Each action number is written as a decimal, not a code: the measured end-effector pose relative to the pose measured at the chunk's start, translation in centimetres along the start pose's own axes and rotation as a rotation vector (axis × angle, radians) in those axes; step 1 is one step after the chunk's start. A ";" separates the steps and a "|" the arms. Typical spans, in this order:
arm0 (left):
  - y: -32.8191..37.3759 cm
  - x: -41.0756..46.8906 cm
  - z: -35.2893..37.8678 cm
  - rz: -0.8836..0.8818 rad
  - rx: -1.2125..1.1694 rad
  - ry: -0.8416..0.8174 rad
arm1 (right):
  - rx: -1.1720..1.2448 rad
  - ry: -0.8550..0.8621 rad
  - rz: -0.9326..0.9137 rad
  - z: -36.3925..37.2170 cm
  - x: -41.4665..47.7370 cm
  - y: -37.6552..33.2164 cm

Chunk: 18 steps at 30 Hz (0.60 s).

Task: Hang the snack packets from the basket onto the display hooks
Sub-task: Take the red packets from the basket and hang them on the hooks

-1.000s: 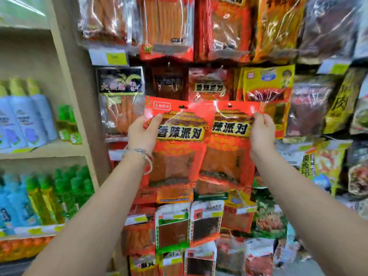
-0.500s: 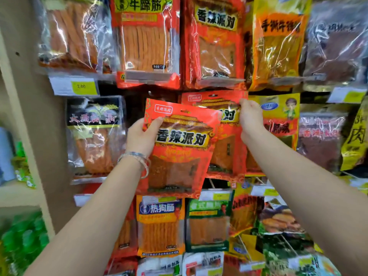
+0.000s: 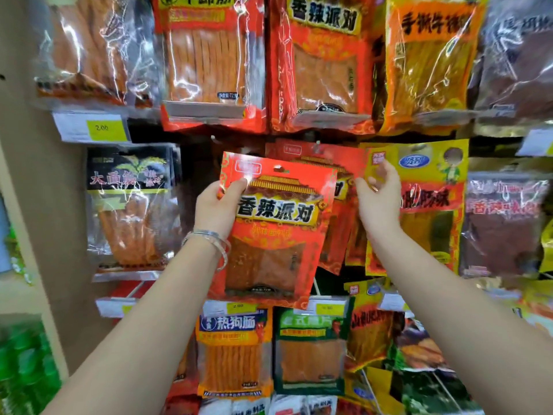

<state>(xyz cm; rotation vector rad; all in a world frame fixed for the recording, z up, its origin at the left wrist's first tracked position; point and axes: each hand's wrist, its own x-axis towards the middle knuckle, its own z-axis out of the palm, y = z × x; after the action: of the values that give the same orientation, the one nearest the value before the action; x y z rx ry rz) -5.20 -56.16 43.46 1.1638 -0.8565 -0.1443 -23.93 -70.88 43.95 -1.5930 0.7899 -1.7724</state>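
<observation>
Right grip (image 3: 378,199) came off the second red packet (image 3: 344,164); fingers loose, holding nothing. My left grip (image 3: 218,208) pinches the front red packet (image 3: 275,235) by its upper left corner. Behind it, the second red packet hangs from its hook (image 3: 317,142).

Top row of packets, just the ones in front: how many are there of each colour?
Red packets: 2
Orange packet: 1
See-through packet with orange strips inside: 1
See-through packet with dark brown pieces inside: 1
Total: 5
</observation>
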 end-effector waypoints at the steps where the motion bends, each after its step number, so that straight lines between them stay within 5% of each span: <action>1: 0.0 0.1 0.2 -0.022 -0.018 0.004 | 0.002 0.024 -0.070 -0.3 -0.5 -0.1; 4: 0.1 0.0 1.1 -0.061 -0.095 -0.030 | 0.035 0.040 -0.195 -0.8 -1.7 -0.6; 10: 0.6 -0.5 3.2 -0.078 -0.159 -0.115 | 0.102 -0.191 0.012 -0.4 -1.7 -2.2; 18: 2.3 0.3 4.2 0.295 -0.041 0.100 | -0.019 -0.092 -0.188 -2.0 0.3 -3.5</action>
<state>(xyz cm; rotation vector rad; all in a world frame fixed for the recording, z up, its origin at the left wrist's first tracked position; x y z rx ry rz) -8.53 -58.46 46.12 0.9866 -0.9222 0.1363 -26.15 -68.85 46.60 -1.7981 0.6340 -1.8096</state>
